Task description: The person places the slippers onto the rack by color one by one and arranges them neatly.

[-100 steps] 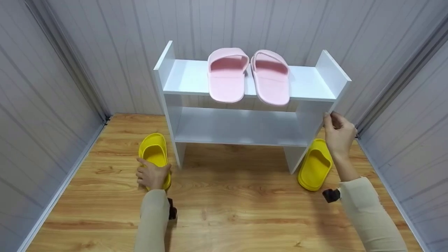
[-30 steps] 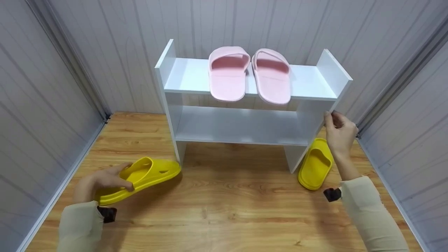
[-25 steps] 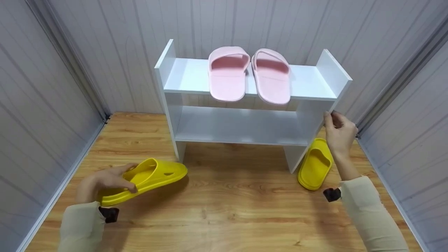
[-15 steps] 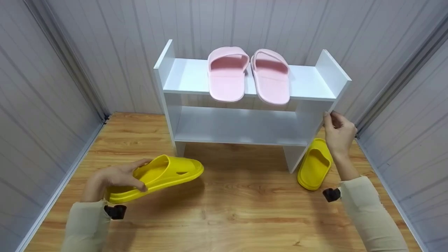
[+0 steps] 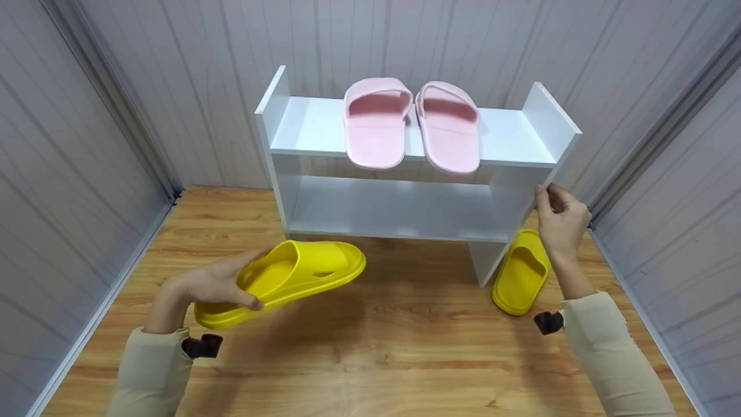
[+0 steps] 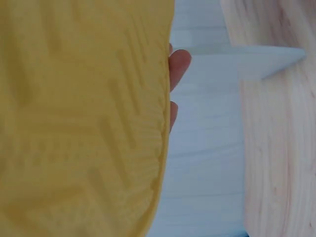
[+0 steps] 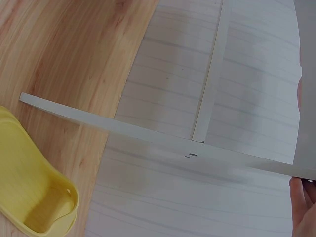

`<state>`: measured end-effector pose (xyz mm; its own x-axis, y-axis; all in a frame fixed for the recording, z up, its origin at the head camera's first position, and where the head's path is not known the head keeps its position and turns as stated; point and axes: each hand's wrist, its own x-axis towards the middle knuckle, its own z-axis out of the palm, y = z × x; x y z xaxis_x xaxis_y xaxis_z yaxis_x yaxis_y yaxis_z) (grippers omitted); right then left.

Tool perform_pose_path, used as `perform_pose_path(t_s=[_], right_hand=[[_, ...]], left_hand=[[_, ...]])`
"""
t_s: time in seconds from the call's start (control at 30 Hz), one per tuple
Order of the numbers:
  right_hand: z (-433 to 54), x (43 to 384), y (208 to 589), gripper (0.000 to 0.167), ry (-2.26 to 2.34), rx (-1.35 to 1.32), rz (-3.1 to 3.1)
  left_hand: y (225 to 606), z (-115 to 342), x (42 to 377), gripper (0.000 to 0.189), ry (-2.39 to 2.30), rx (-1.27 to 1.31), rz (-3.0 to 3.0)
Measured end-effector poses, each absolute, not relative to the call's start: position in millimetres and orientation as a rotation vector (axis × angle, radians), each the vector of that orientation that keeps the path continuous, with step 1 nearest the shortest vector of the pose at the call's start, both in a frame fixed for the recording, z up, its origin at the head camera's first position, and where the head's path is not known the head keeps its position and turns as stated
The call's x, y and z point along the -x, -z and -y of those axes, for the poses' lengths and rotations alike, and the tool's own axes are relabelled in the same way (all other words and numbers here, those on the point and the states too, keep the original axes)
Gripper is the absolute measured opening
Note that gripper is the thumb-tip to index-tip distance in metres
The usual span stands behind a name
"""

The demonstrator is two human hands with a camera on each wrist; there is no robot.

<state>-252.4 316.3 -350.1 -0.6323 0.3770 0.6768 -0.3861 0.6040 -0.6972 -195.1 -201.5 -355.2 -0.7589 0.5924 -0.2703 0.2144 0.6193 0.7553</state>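
Gripping yellow slipper (image 5: 289,278) in our left hand (image 5: 202,286), right hand (image 5: 558,223) pinching rack (image 5: 521,139) side, second slipper (image 5: 521,275) just below it.

Right wrist view: I'm looking along the shelf unit's side panel.
I'm seeing fingertips (image 7: 302,206) of my right hand touching the white side panel (image 7: 148,132) at the frame's lower right corner. A yellow slipper (image 7: 30,187) is lying on the wooden floor (image 7: 74,54) at the lower left, just beside the grey panelled wall (image 7: 247,74).

slippers (image 5: 412,124) on rack (image 5: 515,139) (top shelf)
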Motion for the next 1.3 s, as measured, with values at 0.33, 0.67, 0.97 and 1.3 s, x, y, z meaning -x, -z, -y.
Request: perform_pose_path(t_s=[0.33,0.67,0.97,1.3], right_hand=[[-317.3,252.7,349.1,0.025,-1.104,0.011,1.960],[-316.9,253.1,350.4,0.026,-1.108,0.015,1.978],[-317.3,252.8,350.5,0.026,-1.112,0.011,1.979],[-316.6,252.4,349.4,0.027,-1.119,0.017,1.980]], left_hand=[[350.0,176.4,195.9,0.093,-1.038,-0.711,-2.542],[353.8,142.3,208.3,0.091,-1.012,-0.560,-2.754],[364.8,119.5,223.8,0.078,-1.029,-0.566,-2.974],[375.4,102.8,235.8,0.074,-0.952,-0.537,-3.159]])
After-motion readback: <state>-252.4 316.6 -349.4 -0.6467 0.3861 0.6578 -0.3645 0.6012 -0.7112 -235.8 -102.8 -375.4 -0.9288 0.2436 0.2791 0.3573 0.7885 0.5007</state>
